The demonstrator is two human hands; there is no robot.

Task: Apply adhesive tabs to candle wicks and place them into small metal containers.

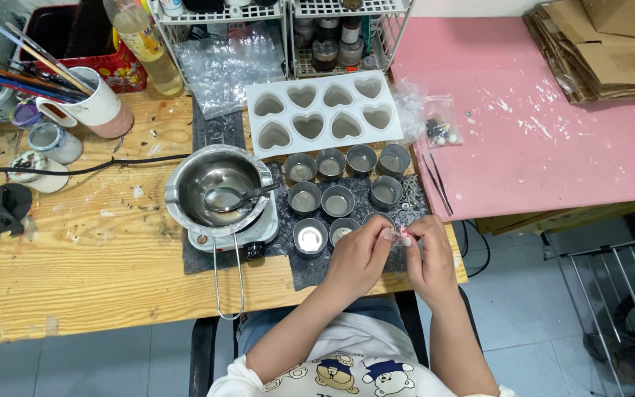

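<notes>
1. Spanning the scene was a pale wooden worktable, with a pink tabletop beside it.
2. White silicone mould with heart-shaped cavities lay beyond the round metal tins; steel melting pot with spoon sat left of them.
3. Left hand and right hand met over the near table edge, fingers curled shut.
4. Tiny pink-white piece was pinched between both hands' fingertips, equally near each; its long axis couldn't be told.
</notes>
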